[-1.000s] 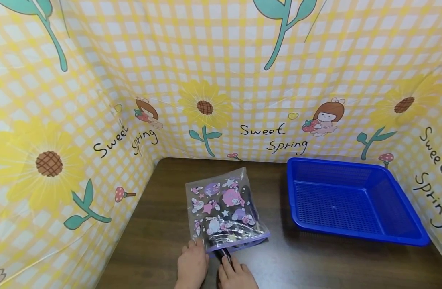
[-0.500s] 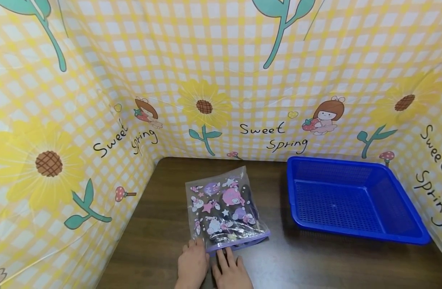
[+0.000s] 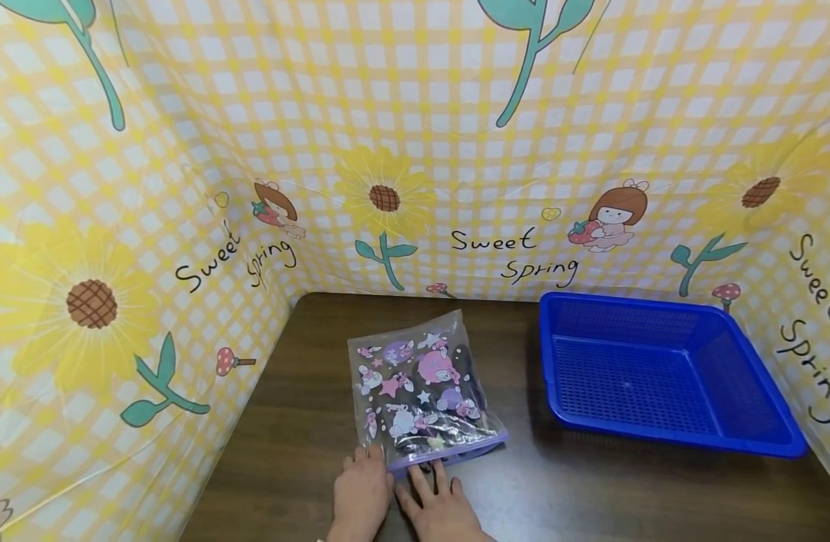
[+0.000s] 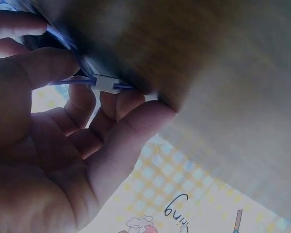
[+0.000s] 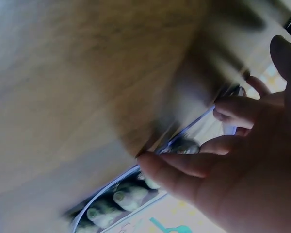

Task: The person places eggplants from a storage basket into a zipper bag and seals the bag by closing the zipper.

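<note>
A clear zip bag [image 3: 415, 391] printed with pink, purple and white cartoon figures lies on the brown table, its purple-edged mouth towards me. My left hand [image 3: 362, 491] pinches the bag's near left corner. In the left wrist view a white zip slider [image 4: 105, 83] sits on the purple zip among that hand's fingers. My right hand [image 3: 440, 506] is at the bag's mouth, fingers extended, their tips touching its edge. Inside the mouth, the right wrist view shows a small dark shiny thing [image 5: 185, 145] and several pale rounded shapes [image 5: 128, 198], too blurred to name.
A blue plastic basket [image 3: 659, 444] with a perforated bottom stands at the right of the table [image 3: 279, 421]. Yellow checked cloth [image 3: 496, 173] with sunflowers hangs round the back and sides.
The dark elongated thing that my right hand held at the bag's mouth has gone inside. My right fingers have spread and straightened there. The left hand and the bag have hardly moved.
</note>
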Available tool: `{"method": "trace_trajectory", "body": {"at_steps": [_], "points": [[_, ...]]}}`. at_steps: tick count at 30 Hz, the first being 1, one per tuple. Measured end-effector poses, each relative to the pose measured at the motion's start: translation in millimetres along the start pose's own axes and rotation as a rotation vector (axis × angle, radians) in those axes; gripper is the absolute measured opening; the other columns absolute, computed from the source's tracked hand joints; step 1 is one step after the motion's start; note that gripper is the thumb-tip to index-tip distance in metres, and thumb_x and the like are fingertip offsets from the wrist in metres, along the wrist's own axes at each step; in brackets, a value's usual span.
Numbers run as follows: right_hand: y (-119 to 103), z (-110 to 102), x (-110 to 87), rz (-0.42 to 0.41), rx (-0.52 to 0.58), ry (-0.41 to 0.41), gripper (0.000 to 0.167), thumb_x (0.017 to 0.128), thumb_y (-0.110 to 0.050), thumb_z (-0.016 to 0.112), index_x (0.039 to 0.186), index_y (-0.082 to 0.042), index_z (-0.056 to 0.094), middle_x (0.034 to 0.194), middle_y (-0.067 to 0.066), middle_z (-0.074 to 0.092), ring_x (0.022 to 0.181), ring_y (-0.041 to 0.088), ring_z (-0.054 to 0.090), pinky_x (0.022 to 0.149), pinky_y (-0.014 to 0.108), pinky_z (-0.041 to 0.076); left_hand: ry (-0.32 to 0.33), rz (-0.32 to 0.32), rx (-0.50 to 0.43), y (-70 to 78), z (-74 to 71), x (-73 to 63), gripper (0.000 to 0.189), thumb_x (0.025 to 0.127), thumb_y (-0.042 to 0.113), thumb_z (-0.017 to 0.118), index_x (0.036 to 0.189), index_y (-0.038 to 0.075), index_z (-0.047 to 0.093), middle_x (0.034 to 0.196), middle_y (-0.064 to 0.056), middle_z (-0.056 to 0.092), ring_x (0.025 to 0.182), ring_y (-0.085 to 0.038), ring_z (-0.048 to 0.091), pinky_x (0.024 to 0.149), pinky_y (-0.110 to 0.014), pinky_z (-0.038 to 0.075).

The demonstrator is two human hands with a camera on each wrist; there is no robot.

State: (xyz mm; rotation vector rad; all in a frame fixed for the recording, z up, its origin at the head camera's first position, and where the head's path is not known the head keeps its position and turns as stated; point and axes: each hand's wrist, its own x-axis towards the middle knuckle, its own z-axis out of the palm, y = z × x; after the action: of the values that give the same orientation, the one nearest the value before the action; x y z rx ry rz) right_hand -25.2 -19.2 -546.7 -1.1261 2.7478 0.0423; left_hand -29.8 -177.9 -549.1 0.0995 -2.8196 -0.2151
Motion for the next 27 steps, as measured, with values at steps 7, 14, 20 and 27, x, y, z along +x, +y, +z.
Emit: {"method": "trace_trajectory", "body": {"at_steps": [7,14,20,27], "points": [[21.1,-11.8,-9.4,-0.128,0.186,0.068,0.052,0.092,-0.054,0.061,0.136,-0.026,0.065,0.152,0.002,0.048,0.13,0.039,0.051,0.086,0.048,0.053,0.0,0.006,-0.035,-1.4,-1.6,-3.2,0.036,0.068,0.014,0.081,0.087,0.001,0.053,0.075,-0.015,0.053,0.064,-0.034,0.052,0.045,-0.048,0.045],[65.3,-14.9,-18.1,-0.089,0.272,0.602,0.017,0.086,-0.021,0.074,0.1,-0.012,0.072,0.1,0.001,0.069,0.089,0.02,0.066,0.076,0.038,0.054,0.023,0.004,-0.092,-0.3,-4.3,-10.4,0.037,0.07,0.01,0.075,0.098,0.001,0.053,0.082,-0.017,0.053,0.068,-0.034,0.052,0.043,-0.047,0.045],[91.3,-13.6,-22.8,0.114,0.261,0.723,0.023,0.078,-0.013,0.079,0.099,-0.01,0.07,0.104,0.01,0.065,0.094,0.029,0.062,0.078,0.046,0.052,0.061,0.056,-0.045,14.1,-4.4,-7.3,0.049,0.069,0.028,0.087,0.095,0.001,0.055,0.086,-0.016,0.051,0.078,-0.034,0.052,0.054,-0.045,0.045],[94.1,-11.0,-28.3,0.218,0.265,0.512,0.034,0.081,-0.018,0.079,0.112,-0.009,0.068,0.128,0.026,0.057,0.117,0.045,0.055,0.08,0.063,0.05,0.139,0.161,0.049,35.9,4.7,3.4,0.072,0.053,0.049,0.094,0.087,0.003,0.051,0.08,-0.011,0.047,0.071,-0.028,0.049,0.058,-0.04,0.038]]}}
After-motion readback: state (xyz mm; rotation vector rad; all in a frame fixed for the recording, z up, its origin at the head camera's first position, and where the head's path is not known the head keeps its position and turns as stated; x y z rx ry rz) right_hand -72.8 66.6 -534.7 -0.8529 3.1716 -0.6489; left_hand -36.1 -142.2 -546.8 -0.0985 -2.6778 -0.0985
